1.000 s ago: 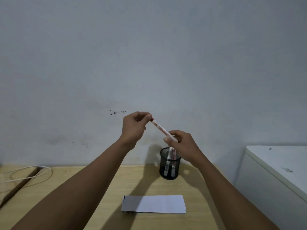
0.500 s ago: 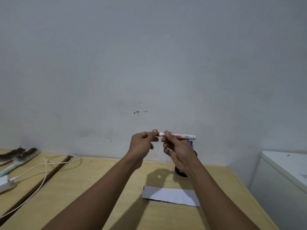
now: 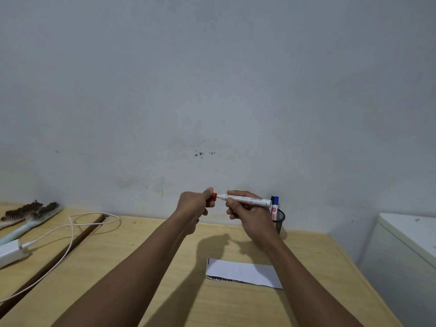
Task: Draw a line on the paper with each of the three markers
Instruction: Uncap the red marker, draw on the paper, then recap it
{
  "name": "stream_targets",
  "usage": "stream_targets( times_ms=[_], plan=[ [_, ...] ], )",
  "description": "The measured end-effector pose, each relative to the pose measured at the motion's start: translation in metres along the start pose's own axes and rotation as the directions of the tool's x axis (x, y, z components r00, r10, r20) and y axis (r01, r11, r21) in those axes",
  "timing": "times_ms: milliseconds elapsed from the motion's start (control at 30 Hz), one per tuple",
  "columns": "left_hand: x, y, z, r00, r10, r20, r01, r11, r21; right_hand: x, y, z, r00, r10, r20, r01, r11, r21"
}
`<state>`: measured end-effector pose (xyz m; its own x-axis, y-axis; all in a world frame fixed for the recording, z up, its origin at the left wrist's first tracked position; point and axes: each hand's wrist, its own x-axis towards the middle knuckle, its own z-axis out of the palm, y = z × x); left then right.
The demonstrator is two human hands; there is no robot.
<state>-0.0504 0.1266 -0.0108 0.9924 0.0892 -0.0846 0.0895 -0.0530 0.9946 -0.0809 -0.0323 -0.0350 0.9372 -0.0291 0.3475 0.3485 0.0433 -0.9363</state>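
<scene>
I hold a white marker (image 3: 245, 199) level in front of the wall, gripped by my right hand (image 3: 245, 210) around its barrel. My left hand (image 3: 197, 205) pinches the marker's red cap (image 3: 214, 196) at its left end. Whether the cap is still seated or just off the tip is too small to tell. A white strip of paper (image 3: 243, 272) lies flat on the wooden table (image 3: 141, 253) below my hands. Behind my right hand stands a black mesh pen holder (image 3: 280, 219) with two more markers (image 3: 275, 206), one with a blue cap.
On the left lie a hairbrush (image 3: 33, 213), a white cable (image 3: 70, 237) and a white adapter (image 3: 9, 253) beside a dark gap in the table. A white cabinet (image 3: 405, 251) stands to the right of the table. A grey wall closes the back.
The marker has gone from tilted to level. My hands have lowered slightly in front of the holder, and the view has shifted left, bringing the brush and the adapter into sight.
</scene>
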Motion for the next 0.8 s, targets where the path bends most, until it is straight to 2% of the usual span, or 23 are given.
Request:
stream_targets(
  times_ms=[67, 133, 233, 300, 433, 533, 667, 800],
  plan=[
    [0.008, -0.017, -0.008, 0.990, 0.144, -0.012, -0.142, 0.984, 0.105, -0.002, 0.007, -0.004, 1.000, 0.024, -0.015, -0.023, 1.000, 0.011],
    [0.017, -0.039, -0.017, 0.964, 0.267, -0.004, -0.253, 0.916, 0.313, -0.003, 0.014, -0.009, 0.997, 0.061, -0.046, -0.059, 0.997, 0.049],
    [0.028, -0.072, -0.025, 0.963, 0.262, 0.060, -0.241, 0.745, 0.622, -0.007, 0.024, -0.014, 0.990, 0.123, -0.069, -0.119, 0.991, 0.063],
    [0.032, -0.087, -0.026, 0.972, 0.229, 0.061, -0.199, 0.649, 0.735, -0.011, 0.032, -0.017, 0.985, 0.156, -0.072, -0.151, 0.986, 0.063],
    [0.036, -0.104, -0.024, 0.980, 0.183, 0.082, -0.167, 0.518, 0.839, -0.015, 0.042, -0.020, 0.980, 0.184, -0.073, -0.179, 0.981, 0.071],
    [0.040, -0.117, -0.023, 0.971, 0.212, 0.106, -0.194, 0.454, 0.870, -0.016, 0.047, -0.023, 0.978, 0.193, -0.077, -0.188, 0.980, 0.066],
    [0.041, -0.121, -0.020, 0.968, 0.212, 0.132, -0.215, 0.441, 0.871, -0.016, 0.053, -0.025, 0.974, 0.211, -0.077, -0.206, 0.976, 0.068],
    [0.034, -0.130, -0.023, 0.964, 0.258, 0.061, -0.193, 0.524, 0.830, -0.020, 0.063, -0.024, 0.975, 0.215, -0.060, -0.213, 0.977, 0.029]
  ],
)
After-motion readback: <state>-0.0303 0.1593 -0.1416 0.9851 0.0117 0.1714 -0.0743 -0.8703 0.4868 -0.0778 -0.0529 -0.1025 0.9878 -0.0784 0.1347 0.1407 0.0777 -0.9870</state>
